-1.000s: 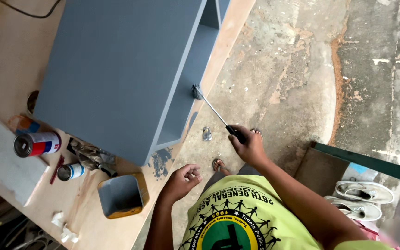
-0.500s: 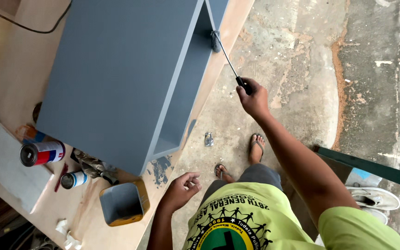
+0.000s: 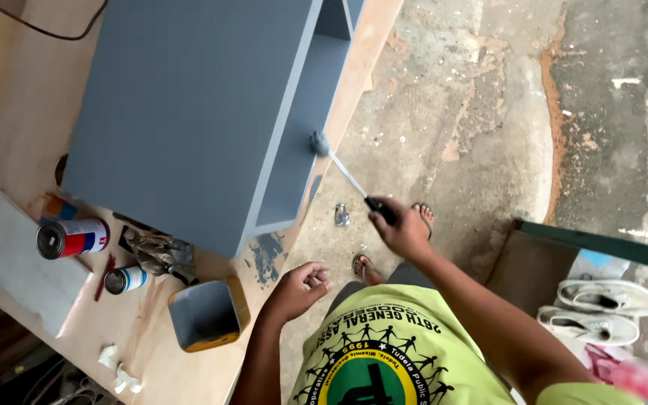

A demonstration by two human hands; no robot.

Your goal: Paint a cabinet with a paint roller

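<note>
My right hand (image 3: 401,229) grips the dark handle of a small paint roller (image 3: 337,160). Its grey-coated head rests against the inner side wall of a grey-painted open cabinet (image 3: 189,112) that lies on a plywood work table (image 3: 9,120). My left hand (image 3: 299,289) hangs loosely curled and holds nothing, near a square container of grey paint (image 3: 208,315) at the table's near edge. My feet in sandals show on the concrete floor below the roller.
A red, white and blue can (image 3: 71,238) lies on its side beside a smaller can (image 3: 125,279) and a heap of dirty tools (image 3: 155,251). A white board (image 3: 24,262) lies at the left. White shoes (image 3: 601,307) sit at the right by a dark green frame (image 3: 601,244).
My right hand swung the roller up along the cabinet's side, then back down and toward me. The roller head now sits lower on the inner wall. My left hand stayed near the paint container.
</note>
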